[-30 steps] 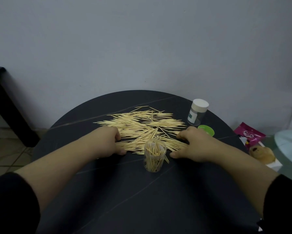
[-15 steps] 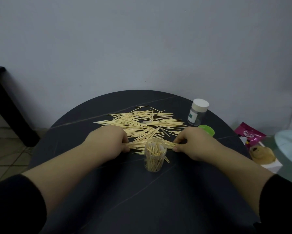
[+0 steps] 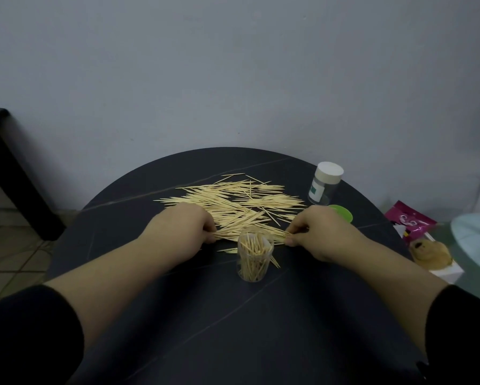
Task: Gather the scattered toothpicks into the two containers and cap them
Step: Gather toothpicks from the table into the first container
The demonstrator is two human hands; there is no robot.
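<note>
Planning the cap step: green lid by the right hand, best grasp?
Pinch the green lid across its rim from above. It lies flat and low on the table, so side access looks poor; the right hand covers its near edge.

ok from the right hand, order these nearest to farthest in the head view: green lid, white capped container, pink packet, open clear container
From the right hand:
1. green lid, just behind it
2. open clear container, to its left
3. white capped container, farther back
4. pink packet, off to the right

The first two are close to call.
</note>
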